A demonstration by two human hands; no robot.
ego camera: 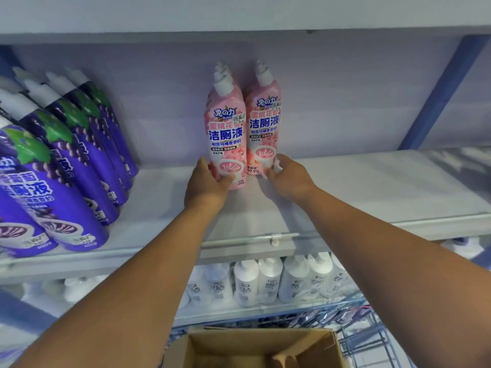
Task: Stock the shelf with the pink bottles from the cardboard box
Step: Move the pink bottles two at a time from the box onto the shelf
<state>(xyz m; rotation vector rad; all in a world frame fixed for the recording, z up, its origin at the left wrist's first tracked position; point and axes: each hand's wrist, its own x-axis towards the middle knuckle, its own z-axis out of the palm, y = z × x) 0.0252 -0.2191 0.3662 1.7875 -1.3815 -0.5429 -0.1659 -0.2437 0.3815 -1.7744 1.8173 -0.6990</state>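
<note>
Centre frame, white metal shelf [345,187]: left hand [206,185] grasping the front pink plastic bottle [225,134], right hand [288,176] cupped against its upright neighbour bottle [263,123]; open cardboard box [255,349] bottom centre.

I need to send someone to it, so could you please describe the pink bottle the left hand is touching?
Find the middle shelf, right of the purple bottles. Two rows of pink bottles stand at the back wall. It is the front pink bottle of the left row, nearer than its right neighbour.
</note>
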